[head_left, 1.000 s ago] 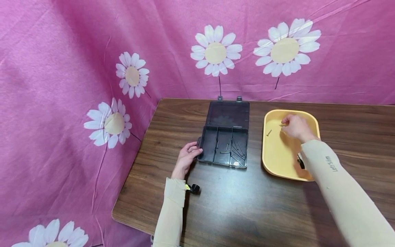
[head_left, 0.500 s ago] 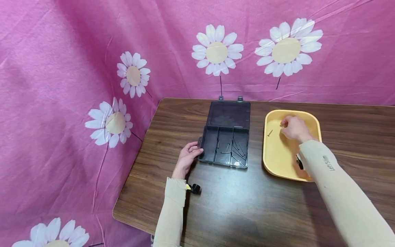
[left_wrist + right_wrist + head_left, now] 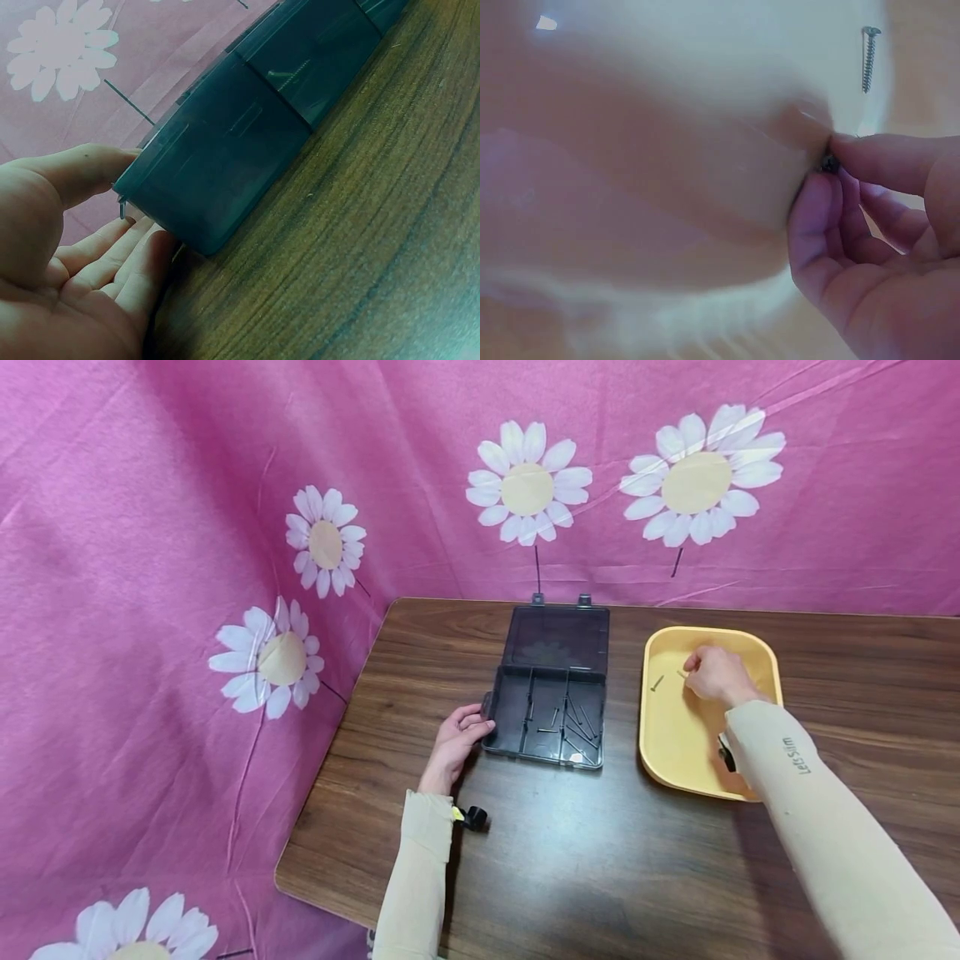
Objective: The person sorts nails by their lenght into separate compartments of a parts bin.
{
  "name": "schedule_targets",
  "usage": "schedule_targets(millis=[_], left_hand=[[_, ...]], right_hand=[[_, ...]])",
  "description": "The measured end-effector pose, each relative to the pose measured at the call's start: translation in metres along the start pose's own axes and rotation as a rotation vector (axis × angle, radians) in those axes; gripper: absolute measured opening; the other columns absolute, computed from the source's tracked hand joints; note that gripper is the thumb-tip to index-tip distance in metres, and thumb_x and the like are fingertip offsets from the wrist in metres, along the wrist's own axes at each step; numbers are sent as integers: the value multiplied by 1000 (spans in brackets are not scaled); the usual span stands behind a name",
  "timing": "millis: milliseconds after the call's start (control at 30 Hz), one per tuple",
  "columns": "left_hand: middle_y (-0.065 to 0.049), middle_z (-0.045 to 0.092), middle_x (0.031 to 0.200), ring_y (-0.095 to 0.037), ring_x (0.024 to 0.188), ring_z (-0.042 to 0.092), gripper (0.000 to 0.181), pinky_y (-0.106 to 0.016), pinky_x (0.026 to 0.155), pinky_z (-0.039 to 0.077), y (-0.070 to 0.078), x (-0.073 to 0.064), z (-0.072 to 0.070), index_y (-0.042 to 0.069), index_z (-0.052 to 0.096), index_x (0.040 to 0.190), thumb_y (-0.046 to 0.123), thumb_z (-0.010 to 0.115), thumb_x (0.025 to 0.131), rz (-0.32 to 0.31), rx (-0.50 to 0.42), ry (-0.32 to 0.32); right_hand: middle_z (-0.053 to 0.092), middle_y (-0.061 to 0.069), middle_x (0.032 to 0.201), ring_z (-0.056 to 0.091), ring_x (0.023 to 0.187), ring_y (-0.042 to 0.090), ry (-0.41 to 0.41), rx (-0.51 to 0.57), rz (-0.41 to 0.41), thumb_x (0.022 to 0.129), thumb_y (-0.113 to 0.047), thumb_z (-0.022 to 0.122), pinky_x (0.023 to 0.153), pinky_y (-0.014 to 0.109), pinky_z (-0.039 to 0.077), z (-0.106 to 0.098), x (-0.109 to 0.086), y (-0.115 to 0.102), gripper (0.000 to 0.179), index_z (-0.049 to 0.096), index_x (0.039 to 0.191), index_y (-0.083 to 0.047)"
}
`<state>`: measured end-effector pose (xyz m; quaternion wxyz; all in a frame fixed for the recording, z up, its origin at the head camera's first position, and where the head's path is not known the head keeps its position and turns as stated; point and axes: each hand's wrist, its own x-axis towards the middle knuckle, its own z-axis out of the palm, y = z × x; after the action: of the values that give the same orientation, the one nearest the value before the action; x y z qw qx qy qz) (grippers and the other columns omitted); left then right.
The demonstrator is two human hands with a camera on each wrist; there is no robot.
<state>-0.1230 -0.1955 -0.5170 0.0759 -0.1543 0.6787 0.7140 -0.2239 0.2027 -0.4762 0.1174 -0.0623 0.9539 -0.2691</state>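
Observation:
My left hand (image 3: 452, 742) holds the left side of a dark see-through compartment box (image 3: 507, 708); in the left wrist view its thumb (image 3: 101, 169) lies at the rim and its fingers are against the side. The box's lid (image 3: 557, 635) is folded back. Several screws (image 3: 581, 732) lie in the middle and right compartments. Inside a yellow tray (image 3: 667, 760), my right hand (image 3: 718, 674) pinches a screw between thumb and forefinger; its dark head (image 3: 830, 163) shows in the right wrist view. Another screw (image 3: 868, 60) lies loose on the tray floor.
Box and tray stand side by side on a wood-grain table (image 3: 555, 860), a narrow gap between them. A pink cloth (image 3: 420, 460) with white flowers hangs behind the table and down its left side.
My right hand has stayed over the same part of the tray, its fingertips shifting slightly; the screw now shows sticking out from them. My left hand has kept its hold on the box.

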Motion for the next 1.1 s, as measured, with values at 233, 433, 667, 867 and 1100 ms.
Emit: schedule_targets(millis=[233,433,667,867,1100], left_hand=[[-21,59,108,-2,81,58,48,-18,73,45,8,-4,0,-3,46,122,-1,64,78,-23,3,-31],[-18,60,108,-2,81,58,48,-18,74,45,0,0,-1,0,47,122,1,65,78,-18,-10,-9],[-10,64,99,-5,83,59,43,-19,74,46,0,-1,0,1,51,118,1,66,77,-9,0,16],[-4,65,94,-6,83,59,42,-19,74,46,-1,0,0,4,53,116,1,66,76,-16,-3,22],[-3,65,93,-6,84,59,43,-19,74,46,-1,0,-1,4,52,116,1,66,76,-13,0,20]], right_hand=[[60,18,85,51,79,36,-32,-6,1,70,-12,60,70,43,39,-2,-1,1,26,58,92,3],[61,19,88,53,81,35,-27,-16,6,71,-15,61,73,44,40,-1,-3,-2,28,58,91,3],[61,19,90,52,84,35,-32,-4,27,72,-19,61,74,45,40,1,-4,0,30,58,93,2],[60,16,87,52,81,32,-39,-3,28,74,-21,59,70,42,40,1,-4,1,28,58,92,0],[58,7,73,50,70,23,-16,-6,11,76,-23,59,58,28,35,1,-7,0,20,60,83,-5]])
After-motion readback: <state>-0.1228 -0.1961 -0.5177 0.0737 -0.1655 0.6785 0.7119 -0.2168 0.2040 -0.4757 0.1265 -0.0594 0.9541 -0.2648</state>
